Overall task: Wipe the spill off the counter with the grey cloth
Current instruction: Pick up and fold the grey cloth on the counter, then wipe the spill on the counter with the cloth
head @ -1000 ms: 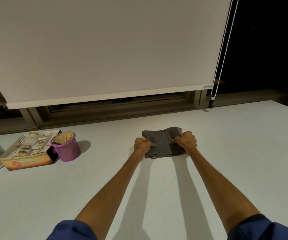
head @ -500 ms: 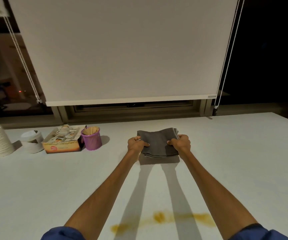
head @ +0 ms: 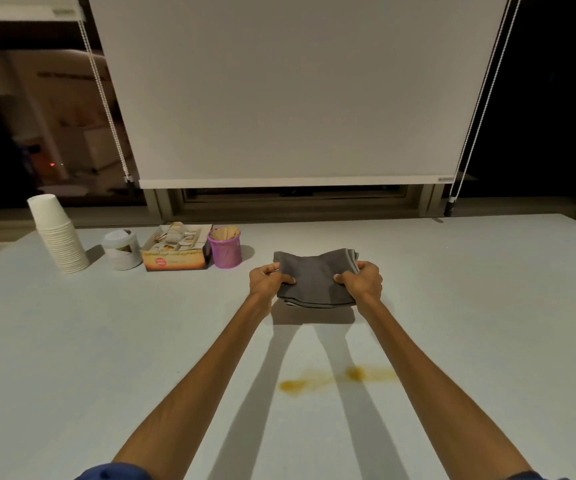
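Observation:
A folded grey cloth point(head: 316, 275) hangs a little above the white counter point(head: 487, 306), its shadow on the surface below it. My left hand point(head: 267, 280) grips its left edge and my right hand point(head: 362, 280) grips its right edge. A thin orange-brown spill point(head: 335, 377) streaks across the counter nearer to me, between my two forearms, well short of the cloth.
At the back left stand a stack of white paper cups point(head: 59, 233), a white lidded tub point(head: 122, 249), an open box of sachets point(head: 175, 251) and a purple mesh cup of wooden sticks point(head: 225, 247). A roller blind point(head: 297, 88) and window frame rise behind the counter.
The cloth has come up off the counter in both hands. The view has pulled back and tilted down, so the spill and the cups at the left have come into sight.

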`<state>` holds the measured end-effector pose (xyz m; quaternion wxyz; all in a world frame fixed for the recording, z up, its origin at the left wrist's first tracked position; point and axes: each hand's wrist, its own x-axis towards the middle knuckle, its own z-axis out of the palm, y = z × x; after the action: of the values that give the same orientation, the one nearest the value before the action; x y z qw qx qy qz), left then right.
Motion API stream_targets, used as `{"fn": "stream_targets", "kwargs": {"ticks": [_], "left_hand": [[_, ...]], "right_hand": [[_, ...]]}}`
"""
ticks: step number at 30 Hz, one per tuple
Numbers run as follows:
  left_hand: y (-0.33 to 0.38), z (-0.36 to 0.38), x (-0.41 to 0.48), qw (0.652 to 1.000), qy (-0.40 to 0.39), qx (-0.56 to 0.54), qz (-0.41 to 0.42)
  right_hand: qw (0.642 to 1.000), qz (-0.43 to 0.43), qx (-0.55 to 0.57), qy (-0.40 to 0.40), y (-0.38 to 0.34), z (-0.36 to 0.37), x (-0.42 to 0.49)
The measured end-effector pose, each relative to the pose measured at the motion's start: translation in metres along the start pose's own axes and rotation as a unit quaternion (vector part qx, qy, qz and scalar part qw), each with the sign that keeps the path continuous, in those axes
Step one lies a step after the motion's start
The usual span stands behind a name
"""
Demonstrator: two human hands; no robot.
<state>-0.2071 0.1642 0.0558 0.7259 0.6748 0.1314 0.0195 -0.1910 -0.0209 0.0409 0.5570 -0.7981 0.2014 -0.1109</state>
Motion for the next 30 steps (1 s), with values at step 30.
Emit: {"fn": "stream_targets", "kwargs": {"ticks": [30], "left_hand": [[-0.108, -0.152, -0.064, 0.817, 0.008, 0.549, 0.174]], "right_hand": [[0.843, -0.288, -0.419, -0.176, 0.047, 0.104, -0.106]]}}
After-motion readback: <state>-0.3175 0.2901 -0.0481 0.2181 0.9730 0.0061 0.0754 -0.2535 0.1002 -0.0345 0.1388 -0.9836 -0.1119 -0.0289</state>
